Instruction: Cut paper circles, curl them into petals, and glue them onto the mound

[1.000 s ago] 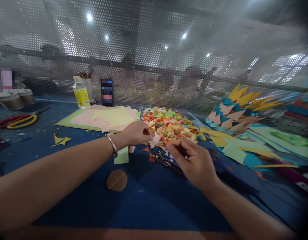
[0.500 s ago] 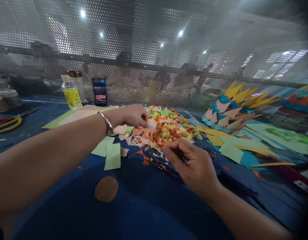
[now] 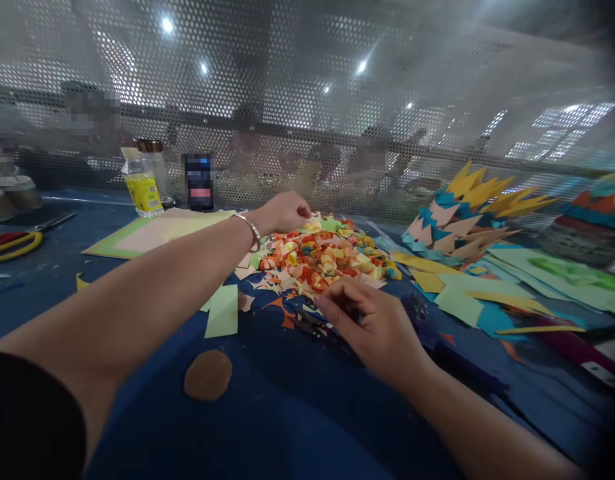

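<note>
A heaped pile of small cut paper pieces [image 3: 322,257], orange, yellow, pink and green, lies in the middle of the table. My left hand [image 3: 287,212], with a silver bangle at its wrist, reaches over the pile's far left edge. Its fingers are pinched together, and what they hold, if anything, is hidden. By the pile's front edge is my right hand [image 3: 370,323], its thumb and fingers curled together; I cannot make out anything between them. Dark-handled scissors [image 3: 312,323] lie partly under it. Nearer me is a round brown cardboard disc [image 3: 208,375].
Coloured paper sheets [image 3: 132,233] lie at left, behind a pale green strip [image 3: 222,313]. A bottle [image 3: 143,190] and a phone [image 3: 200,183] stand at the back. At right are a spiky paper-covered object [image 3: 452,213], more paper [image 3: 462,300] and a purple tool [image 3: 577,350]. Yellow-and-red scissors [image 3: 17,245] lie far left.
My left hand has moved away from me, from the pile's left middle to its far edge. My right hand has shifted slightly left and stays curled.
</note>
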The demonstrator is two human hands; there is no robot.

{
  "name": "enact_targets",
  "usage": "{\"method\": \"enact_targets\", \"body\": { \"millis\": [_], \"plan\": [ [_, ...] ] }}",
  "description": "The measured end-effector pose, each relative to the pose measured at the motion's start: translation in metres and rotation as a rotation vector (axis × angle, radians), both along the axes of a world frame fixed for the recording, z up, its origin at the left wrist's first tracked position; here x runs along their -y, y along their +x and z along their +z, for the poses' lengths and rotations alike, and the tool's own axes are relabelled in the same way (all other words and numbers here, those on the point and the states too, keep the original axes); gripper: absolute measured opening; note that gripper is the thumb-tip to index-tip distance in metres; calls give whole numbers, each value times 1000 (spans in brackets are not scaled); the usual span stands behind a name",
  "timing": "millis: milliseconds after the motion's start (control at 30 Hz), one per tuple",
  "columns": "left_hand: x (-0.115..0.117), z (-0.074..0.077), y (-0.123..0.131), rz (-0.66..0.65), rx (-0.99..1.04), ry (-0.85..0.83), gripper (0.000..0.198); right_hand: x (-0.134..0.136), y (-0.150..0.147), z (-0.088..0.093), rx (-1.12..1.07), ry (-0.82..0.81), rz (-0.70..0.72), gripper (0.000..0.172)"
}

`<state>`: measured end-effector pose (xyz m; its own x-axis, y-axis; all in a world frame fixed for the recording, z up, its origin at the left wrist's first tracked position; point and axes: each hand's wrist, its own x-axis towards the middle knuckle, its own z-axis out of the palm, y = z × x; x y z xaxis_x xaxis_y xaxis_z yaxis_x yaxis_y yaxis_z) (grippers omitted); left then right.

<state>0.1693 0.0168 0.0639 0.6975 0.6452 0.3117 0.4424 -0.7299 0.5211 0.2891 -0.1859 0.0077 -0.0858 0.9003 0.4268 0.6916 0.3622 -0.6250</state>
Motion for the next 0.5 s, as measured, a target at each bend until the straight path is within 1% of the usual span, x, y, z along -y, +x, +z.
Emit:
{"method": "enact_targets", "body": {
  "millis": [33, 100, 133, 200, 300, 367, 433, 500],
  "plan": [
    [8, 1, -9, -26, -125, -57, 16, 0, 0, 0, 6, -12, 15, 24],
    [23, 3, -24, -153, -425, -295, 12, 1, -1, 0, 21, -39, 49, 23],
    [31, 2, -30, -213, -534, -372, 11, 1, -2, 0, 33, -53, 65, 22],
    [41, -1, -37, -277, -619, -425, 12, 1, -5, 0, 67, -77, 89, 21],
    [42, -8, -36, -293, -624, -440, 15, 0, -7, 0, 104, -108, 106, 23],
    [34, -13, -31, -314, -527, -389, 24, -1, -8, -1, 108, -126, 106, 24],
    [24, -17, -26, -321, -398, -302, 36, -1, -7, -3, 112, -134, 95, 25],
    [15, -20, -21, -276, -282, -247, 42, -2, -6, -4, 107, -139, 85, 25]
  ]
}}
